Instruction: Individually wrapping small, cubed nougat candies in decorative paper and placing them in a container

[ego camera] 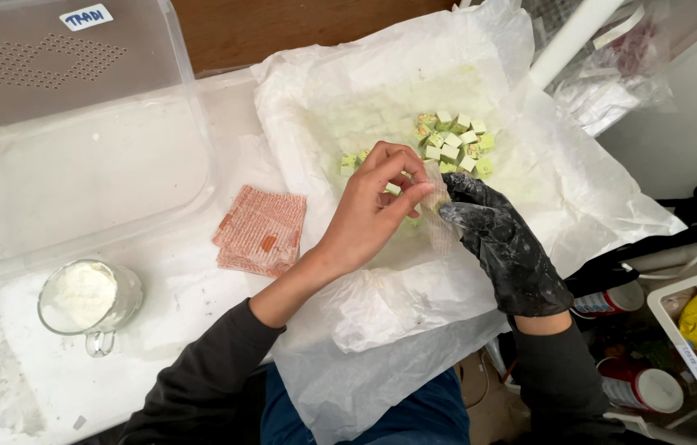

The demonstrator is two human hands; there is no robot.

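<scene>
My bare left hand (377, 206) and my right hand (501, 239), in a black powder-dusted glove, meet over a box lined with white paper (579, 189). Both pinch a small thin translucent wrapper (437, 206) between their fingertips. What the wrapper encloses is hidden. Just beyond the hands lies a pile of several small pale green and white cubes (454, 142) on the paper. A few more cubes (352, 160) lie to the left of my left hand's fingers.
A stack of orange printed paper squares (261, 229) lies left of the box. A glass mug of white powder (89, 301) stands nearer left. A clear plastic lidded tub (76, 148) fills the far left. Cans and a white rack (678, 330) crowd the right.
</scene>
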